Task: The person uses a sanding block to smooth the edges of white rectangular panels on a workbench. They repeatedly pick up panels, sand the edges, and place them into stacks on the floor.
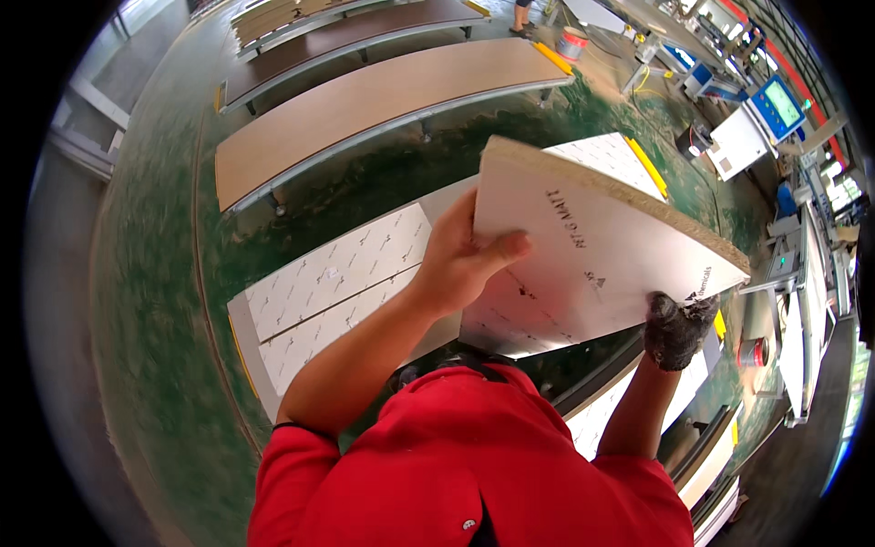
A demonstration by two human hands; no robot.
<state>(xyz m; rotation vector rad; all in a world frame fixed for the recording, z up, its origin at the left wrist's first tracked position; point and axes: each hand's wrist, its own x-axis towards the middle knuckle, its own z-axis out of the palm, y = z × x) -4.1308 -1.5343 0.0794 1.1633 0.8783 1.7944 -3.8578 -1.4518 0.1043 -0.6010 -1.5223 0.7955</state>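
Left hand (460, 260): bare, closed around the near-left edge of the white board (592, 255), thumb pressed flat across the board's upper face, fingers curled out of sight beneath.

Right hand (679, 328): in a dark, worn glove, clamped on the board's lower-right edge (grip from below; finger spread not visible).

White board: large flat panel, white-faced with a raw chipboard core showing along its far edge, held up and tilted between the two hands, spanning from the left hand across to the gloved right one. Dark markings on its upper face.

Red shirt (474, 465): directly below the board, filling the lower middle of the view.

White patterned panels (337, 283): stacked low, to the left of and beneath the board, partly hidden by it; yellow strip at the far end of the stack, beyond the board.

Long brown panels (365, 105): on metal stands, well beyond the board, over the green floor (155, 301).

Machine with blue screen (775, 105): far right of the board, well apart.

Red-and-white bucket (572, 43): far beyond the board, near the brown panels' end.
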